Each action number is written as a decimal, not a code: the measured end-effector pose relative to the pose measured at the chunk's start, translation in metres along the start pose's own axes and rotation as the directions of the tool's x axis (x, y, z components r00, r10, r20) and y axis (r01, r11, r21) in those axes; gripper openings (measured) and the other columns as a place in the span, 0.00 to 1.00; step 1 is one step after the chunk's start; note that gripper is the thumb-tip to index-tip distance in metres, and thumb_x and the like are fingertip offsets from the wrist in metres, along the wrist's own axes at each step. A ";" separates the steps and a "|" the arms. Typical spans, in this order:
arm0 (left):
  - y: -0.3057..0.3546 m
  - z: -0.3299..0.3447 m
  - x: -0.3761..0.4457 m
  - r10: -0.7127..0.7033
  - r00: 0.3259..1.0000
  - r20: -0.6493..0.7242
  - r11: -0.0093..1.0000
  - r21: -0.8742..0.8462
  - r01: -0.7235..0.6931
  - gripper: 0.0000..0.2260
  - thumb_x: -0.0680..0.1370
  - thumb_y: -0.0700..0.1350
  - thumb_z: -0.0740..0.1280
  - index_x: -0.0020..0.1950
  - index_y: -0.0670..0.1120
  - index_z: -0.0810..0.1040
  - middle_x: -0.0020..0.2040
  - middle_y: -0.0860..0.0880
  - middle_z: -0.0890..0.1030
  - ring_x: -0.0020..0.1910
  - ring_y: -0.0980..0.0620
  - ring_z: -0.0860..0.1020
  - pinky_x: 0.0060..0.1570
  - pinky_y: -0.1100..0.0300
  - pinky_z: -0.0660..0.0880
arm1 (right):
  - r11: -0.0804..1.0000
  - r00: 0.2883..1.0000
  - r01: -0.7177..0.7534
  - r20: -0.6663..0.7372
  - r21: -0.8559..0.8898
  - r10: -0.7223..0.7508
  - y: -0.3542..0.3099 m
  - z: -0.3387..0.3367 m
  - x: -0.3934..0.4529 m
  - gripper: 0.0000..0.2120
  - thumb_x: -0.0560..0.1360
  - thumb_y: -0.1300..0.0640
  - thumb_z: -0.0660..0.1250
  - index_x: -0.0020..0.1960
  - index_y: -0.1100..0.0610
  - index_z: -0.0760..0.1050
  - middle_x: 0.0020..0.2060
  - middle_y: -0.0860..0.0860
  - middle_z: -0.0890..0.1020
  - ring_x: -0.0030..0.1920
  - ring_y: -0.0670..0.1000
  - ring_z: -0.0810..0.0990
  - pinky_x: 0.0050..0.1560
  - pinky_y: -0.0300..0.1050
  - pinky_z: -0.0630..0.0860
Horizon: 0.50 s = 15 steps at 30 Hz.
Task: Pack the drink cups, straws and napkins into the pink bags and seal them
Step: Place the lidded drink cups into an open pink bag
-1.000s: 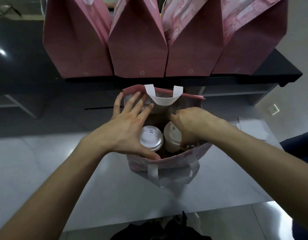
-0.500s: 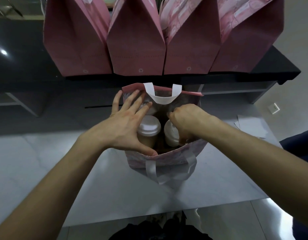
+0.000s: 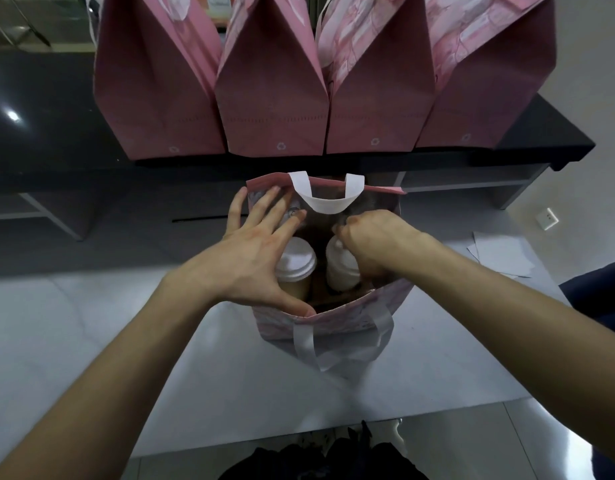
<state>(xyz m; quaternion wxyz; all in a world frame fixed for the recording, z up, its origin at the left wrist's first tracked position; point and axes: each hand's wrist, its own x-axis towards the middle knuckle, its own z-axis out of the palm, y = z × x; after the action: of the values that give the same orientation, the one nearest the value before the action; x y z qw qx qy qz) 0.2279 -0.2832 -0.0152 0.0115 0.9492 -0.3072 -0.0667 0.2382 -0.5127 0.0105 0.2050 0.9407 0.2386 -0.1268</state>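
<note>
**Open pink bag, two cups inside**

The pink bag (image 3: 333, 318) stands upright on the white desk (image 3: 91, 341), toward its far edge and right of centre, mouth wide open. One white handle (image 3: 328, 199) droops inside the far rim, the other hangs down the near wall. Inside, two lidded drink cups stand upright side by side: the left cup (image 3: 297, 263) shows its round white lid and tan wall, the right cup (image 3: 340, 270) is partly hidden.
</note>
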 end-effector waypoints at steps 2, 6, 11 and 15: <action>-0.001 0.000 0.000 -0.001 1.000 0.005 1.000 0.003 0.001 0.69 0.60 0.90 0.55 0.89 0.49 0.42 0.88 0.44 0.34 0.83 0.49 0.23 0.79 0.34 0.25 | 1.000 1.000 -0.024 0.010 0.010 0.024 0.004 0.000 0.002 0.28 0.72 0.47 0.79 0.68 0.54 0.76 0.58 0.52 0.83 0.53 0.55 0.83 0.53 0.50 0.83; -0.002 0.002 0.002 -0.001 1.000 0.012 0.999 0.032 0.001 0.68 0.61 0.91 0.53 0.89 0.49 0.43 0.88 0.42 0.34 0.83 0.47 0.23 0.78 0.35 0.24 | 1.000 0.997 -0.023 0.077 0.020 0.021 0.004 0.002 0.006 0.26 0.71 0.41 0.80 0.63 0.51 0.81 0.55 0.51 0.84 0.50 0.53 0.83 0.51 0.48 0.84; -0.003 0.001 0.005 0.001 1.000 0.012 1.000 0.018 -0.002 0.69 0.60 0.91 0.50 0.90 0.50 0.44 0.88 0.43 0.35 0.82 0.48 0.23 0.78 0.34 0.25 | 0.999 0.999 0.002 0.055 0.041 -0.004 -0.002 0.005 0.013 0.23 0.78 0.41 0.72 0.67 0.53 0.80 0.62 0.53 0.84 0.60 0.56 0.83 0.54 0.47 0.80; -0.003 -0.003 0.007 -0.016 0.999 0.033 1.000 0.004 0.016 0.68 0.61 0.91 0.52 0.90 0.50 0.43 0.88 0.43 0.34 0.83 0.48 0.23 0.79 0.34 0.25 | 0.995 0.998 -0.022 0.059 0.094 0.016 -0.004 0.004 0.012 0.26 0.77 0.37 0.72 0.67 0.54 0.81 0.61 0.54 0.84 0.59 0.55 0.84 0.52 0.48 0.79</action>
<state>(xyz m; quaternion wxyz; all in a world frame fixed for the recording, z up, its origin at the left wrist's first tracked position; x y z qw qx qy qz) 0.2353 -0.2849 -0.0129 0.0043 0.9505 -0.2996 -0.0817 0.2455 -0.5063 0.0012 0.1681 0.9475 0.2174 -0.1633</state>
